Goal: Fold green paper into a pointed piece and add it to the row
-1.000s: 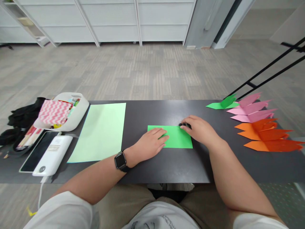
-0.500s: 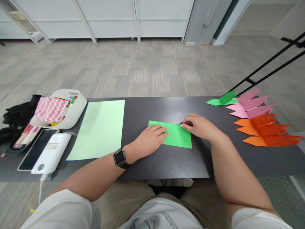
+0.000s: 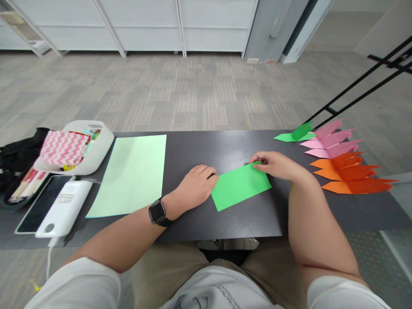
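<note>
A bright green rectangle of folded paper [image 3: 241, 186] lies tilted on the dark table in front of me, its right end higher than its left. My right hand [image 3: 272, 165] pinches its upper right corner between thumb and fingers. At the upper left corner, my left hand [image 3: 198, 185] has its fingers bent round the edge, with the fingertips partly hidden. A black watch [image 3: 157, 211] sits on the left wrist.
Pale green sheets [image 3: 131, 176] lie left of my hands. Beyond them are a white basket [image 3: 103, 148], a white power bank [image 3: 66, 208] and a phone [image 3: 38, 210]. Folded paper cranes stand at the right: green [image 3: 298, 134], pink [image 3: 330, 137] and orange [image 3: 354, 174].
The green paper has turned counterclockwise, its right end rising and its left end dropping. My left hand has drawn back from lying flat on it to its left edge; the right hand has shifted slightly right.
</note>
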A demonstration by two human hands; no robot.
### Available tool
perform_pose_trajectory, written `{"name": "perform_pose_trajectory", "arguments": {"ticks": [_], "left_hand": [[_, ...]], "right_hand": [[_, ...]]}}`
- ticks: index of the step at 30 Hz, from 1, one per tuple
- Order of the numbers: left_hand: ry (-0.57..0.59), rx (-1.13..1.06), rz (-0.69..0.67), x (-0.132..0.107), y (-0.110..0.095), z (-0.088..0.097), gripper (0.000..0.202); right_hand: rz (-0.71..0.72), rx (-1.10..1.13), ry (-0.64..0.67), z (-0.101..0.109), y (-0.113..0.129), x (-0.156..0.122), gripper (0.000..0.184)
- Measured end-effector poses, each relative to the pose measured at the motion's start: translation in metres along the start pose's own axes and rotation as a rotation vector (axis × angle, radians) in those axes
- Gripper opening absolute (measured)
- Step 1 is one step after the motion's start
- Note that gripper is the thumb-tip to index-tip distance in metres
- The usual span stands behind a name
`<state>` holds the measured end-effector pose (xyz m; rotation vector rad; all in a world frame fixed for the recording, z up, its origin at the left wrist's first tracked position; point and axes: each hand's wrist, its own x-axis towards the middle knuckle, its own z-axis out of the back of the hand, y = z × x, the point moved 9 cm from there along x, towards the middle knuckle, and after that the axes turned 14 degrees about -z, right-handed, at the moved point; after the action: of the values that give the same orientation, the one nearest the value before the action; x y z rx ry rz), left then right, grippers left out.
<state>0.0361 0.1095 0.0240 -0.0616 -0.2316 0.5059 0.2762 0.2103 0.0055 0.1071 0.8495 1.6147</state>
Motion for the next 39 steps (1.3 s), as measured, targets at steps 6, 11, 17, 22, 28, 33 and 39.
{"name": "perform_pose_trajectory", "arguments": {"ticks": [6,11,17,22,28,33,39], "left_hand": [[0.021,-0.032,-0.027,0.0,-0.012,0.004,0.026],[0.041,-0.019,-0.011,-0.002,-0.009,-0.002,0.022],[0.011,0.0,0.0,-0.005,-0.007,-0.004,0.027],[0.043,0.034,-0.016,-0.005,-0.008,-0.007,0.031],[0.076,0.034,-0.017,-0.003,-0.012,-0.008,0.044],[0.092,0.039,-0.003,-0.003,-0.014,-0.01,0.047],[0.082,0.04,0.0,-0.007,-0.014,-0.016,0.057]], "right_hand": [[-0.01,0.075,-0.053,0.01,-0.006,0.004,0.037],[0.005,0.256,-0.057,0.013,0.0,0.001,0.049],[-0.139,0.411,0.168,0.007,-0.001,-0.017,0.076],[-0.128,0.528,0.232,0.009,0.006,-0.029,0.079],[-0.03,0.701,0.355,-0.004,0.028,-0.033,0.071],[-0.176,0.436,0.325,-0.016,0.007,-0.023,0.046],[-0.162,0.346,0.487,-0.026,0.008,-0.029,0.032]]}}
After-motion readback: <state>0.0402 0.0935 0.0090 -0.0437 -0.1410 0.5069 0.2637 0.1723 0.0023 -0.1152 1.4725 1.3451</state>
